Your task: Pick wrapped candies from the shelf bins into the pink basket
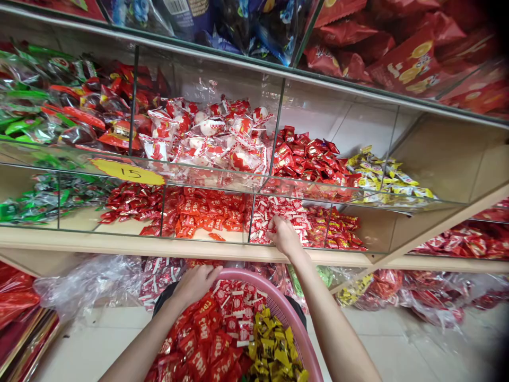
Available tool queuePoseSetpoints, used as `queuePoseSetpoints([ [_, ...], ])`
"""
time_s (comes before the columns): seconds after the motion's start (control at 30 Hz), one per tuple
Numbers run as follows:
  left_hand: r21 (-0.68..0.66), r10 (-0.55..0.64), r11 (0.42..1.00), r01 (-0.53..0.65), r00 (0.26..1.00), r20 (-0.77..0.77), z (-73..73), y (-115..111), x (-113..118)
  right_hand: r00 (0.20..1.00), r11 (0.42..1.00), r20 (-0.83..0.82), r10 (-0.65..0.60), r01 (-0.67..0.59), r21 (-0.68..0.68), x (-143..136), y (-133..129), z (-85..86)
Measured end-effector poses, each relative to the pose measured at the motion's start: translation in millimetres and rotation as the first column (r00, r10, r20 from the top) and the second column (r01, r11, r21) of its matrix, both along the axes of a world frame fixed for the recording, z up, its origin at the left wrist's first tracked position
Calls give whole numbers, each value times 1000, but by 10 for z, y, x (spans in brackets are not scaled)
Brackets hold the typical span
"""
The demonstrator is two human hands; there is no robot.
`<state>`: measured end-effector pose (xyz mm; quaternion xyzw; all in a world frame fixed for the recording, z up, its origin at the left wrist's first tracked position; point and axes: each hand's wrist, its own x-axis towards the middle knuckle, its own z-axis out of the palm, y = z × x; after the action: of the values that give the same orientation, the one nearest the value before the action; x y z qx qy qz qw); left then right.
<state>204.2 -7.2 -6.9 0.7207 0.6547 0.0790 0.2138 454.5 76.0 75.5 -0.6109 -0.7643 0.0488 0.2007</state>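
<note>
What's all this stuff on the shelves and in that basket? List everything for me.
basket: one, pink, bottom centre, holding sweets
red-and-white sweets: many, in basket, also lower shelf bin
yellow sweets: many, in basket; more in a right bin
red sweets: many, middle shelf bin
white-and-red packets: many, centre bin
green packets: many, left bins
price tag: one, yellow, reads 15
clear bags: several, under shelf
left hand: at basket's far rim
right hand: on lower-bin sweets

bright even light, glare on glass, edges warped and blurred.
</note>
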Motion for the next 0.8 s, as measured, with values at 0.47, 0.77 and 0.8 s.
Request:
queuePoseSetpoints([
  [0.47,11,-18,1000,18,1000,11,35,-5,17,997,995,55,-49,54,-88,-35,-9,47],
  [0.77,-9,0,1000,0,1000,15,47,-14,30,999,998,-13,-33,32,-49,-20,-31,36],
  [0.8,-4,-1,1000,1,1000,11,42,-14,26,999,1000,-43,-23,22,-13,-6,-63,44],
])
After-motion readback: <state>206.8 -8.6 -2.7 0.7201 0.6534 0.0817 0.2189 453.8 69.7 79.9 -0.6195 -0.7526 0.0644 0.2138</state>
